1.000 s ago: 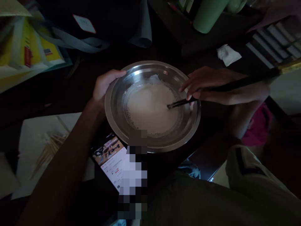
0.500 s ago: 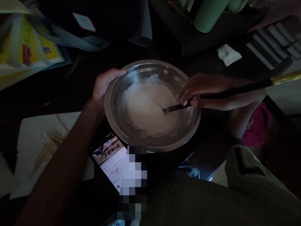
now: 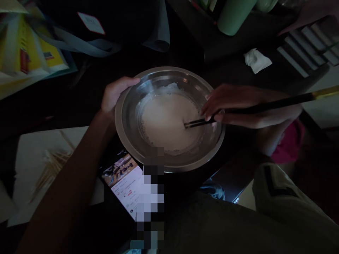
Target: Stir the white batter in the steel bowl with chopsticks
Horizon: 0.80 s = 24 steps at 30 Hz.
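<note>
A shallow steel bowl (image 3: 127, 123) sits in the middle of a dark table and holds a pale, smooth batter (image 3: 164, 120). My left hand (image 3: 115, 93) grips the bowl's left rim, thumb over the edge. My right hand (image 3: 238, 102) is closed on a pair of dark chopsticks (image 3: 265, 106) with gold-coloured tops. Their tips dip into the batter on its right side.
A lit phone (image 3: 123, 181) lies just in front of the bowl. White paper with thin sticks (image 3: 45, 169) is at the left, a yellow bag (image 3: 29, 60) at the far left. A green bottle (image 3: 233, 16), crumpled tissue (image 3: 256, 60) and stacked books (image 3: 309, 46) stand behind.
The chopstick tips have shifted slightly left and down within the batter, and my right hand has dropped a little. My left hand keeps its hold on the rim.
</note>
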Each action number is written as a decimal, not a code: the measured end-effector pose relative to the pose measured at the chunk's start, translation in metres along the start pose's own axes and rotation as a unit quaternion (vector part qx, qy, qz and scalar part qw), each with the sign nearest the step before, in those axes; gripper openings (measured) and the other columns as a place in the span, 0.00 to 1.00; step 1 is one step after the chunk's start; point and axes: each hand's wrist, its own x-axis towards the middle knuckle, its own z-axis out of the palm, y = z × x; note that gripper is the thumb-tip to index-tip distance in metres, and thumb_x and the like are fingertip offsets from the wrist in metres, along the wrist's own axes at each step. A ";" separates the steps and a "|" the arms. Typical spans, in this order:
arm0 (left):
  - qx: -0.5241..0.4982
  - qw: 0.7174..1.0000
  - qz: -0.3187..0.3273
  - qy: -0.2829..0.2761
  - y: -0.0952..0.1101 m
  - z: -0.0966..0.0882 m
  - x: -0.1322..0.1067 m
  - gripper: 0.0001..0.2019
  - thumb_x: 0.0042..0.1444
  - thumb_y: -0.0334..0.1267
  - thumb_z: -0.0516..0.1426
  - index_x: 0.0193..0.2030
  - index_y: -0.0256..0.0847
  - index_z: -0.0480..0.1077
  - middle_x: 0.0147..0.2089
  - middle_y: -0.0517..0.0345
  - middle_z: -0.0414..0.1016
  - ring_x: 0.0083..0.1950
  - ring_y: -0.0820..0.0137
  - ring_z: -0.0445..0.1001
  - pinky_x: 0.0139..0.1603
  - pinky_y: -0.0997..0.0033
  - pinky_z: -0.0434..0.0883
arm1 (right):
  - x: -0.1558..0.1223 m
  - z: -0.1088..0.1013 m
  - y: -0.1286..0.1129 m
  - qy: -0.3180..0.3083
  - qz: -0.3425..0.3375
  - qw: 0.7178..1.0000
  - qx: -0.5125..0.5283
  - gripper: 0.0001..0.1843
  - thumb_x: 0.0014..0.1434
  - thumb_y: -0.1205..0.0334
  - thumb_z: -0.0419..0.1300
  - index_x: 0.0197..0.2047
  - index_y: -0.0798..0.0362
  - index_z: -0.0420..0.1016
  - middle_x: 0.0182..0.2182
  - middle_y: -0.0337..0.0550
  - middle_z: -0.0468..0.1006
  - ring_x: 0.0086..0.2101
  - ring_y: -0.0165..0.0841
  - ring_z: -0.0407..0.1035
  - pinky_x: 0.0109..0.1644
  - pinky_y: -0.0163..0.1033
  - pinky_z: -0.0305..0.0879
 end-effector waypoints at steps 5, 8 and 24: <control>0.002 1.000 0.011 0.007 0.000 0.000 0.000 0.14 0.65 0.32 0.49 0.34 0.37 0.74 0.15 0.64 0.66 0.25 0.73 0.77 0.19 0.82 0.69 | 0.020 0.028 0.004 0.041 0.010 0.999 0.008 0.15 0.70 0.58 0.52 0.55 0.57 0.71 0.49 0.49 0.79 0.50 0.36 0.72 0.55 0.45 0.68; 0.022 0.999 0.035 -0.023 -0.001 -0.002 -0.001 0.12 0.64 0.32 0.50 0.37 0.34 0.75 0.17 0.63 0.68 0.30 0.70 0.80 0.23 0.80 0.70 | 0.011 0.020 0.004 0.097 0.078 0.989 -0.080 0.13 0.70 0.58 0.52 0.50 0.54 0.73 0.47 0.47 0.79 0.48 0.38 0.73 0.53 0.47 0.68; 0.036 0.999 0.015 -0.014 0.000 -0.001 -0.001 0.16 0.65 0.33 0.47 0.41 0.30 0.76 0.17 0.60 0.69 0.20 0.71 0.72 0.21 0.75 0.67 | -0.001 0.009 0.004 0.074 0.064 0.990 -0.102 0.13 0.69 0.61 0.53 0.52 0.54 0.73 0.50 0.50 0.79 0.53 0.40 0.71 0.58 0.49 0.65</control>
